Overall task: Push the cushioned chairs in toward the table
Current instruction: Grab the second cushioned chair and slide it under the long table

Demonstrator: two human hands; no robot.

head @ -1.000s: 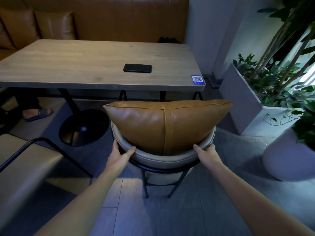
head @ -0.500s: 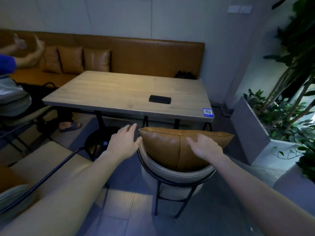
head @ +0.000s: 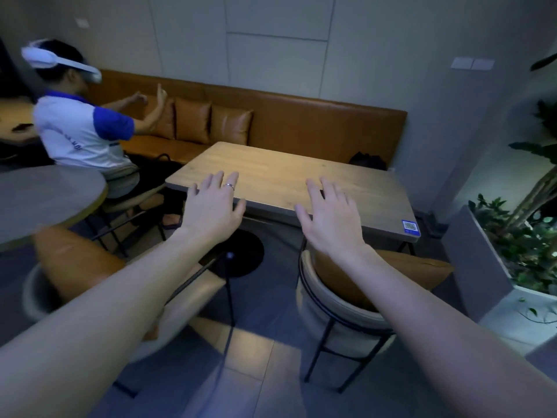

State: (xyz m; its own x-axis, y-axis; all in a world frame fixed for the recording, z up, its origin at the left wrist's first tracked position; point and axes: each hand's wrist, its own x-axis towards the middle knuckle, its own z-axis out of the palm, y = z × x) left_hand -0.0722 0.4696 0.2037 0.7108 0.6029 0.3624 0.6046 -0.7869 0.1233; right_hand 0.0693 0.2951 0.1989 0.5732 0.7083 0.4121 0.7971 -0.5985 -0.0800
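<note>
The chair (head: 346,300) under the right hand (head: 330,220) sits close to the table (head: 289,179), its front tucked beneath the edge, so it looks pushed in enough. Its brown cushion (head: 410,271) leans on the round back, just below the right wrist. Both hands are up in the air with fingers spread wide and hold nothing, so they look done with this chair. The left hand (head: 212,211) has a ring on one finger. Below the left arm is a second chair (head: 75,282), blurry, turned partly sideways and apart from the table, so I think it needs the next push. Past the hands lies the long brown bench (head: 301,128) along the wall. Far to the left of the left hand a person (head: 81,125) sits with a headset on. To the right of the right hand are green plants (head: 527,245) in a planter.
</note>
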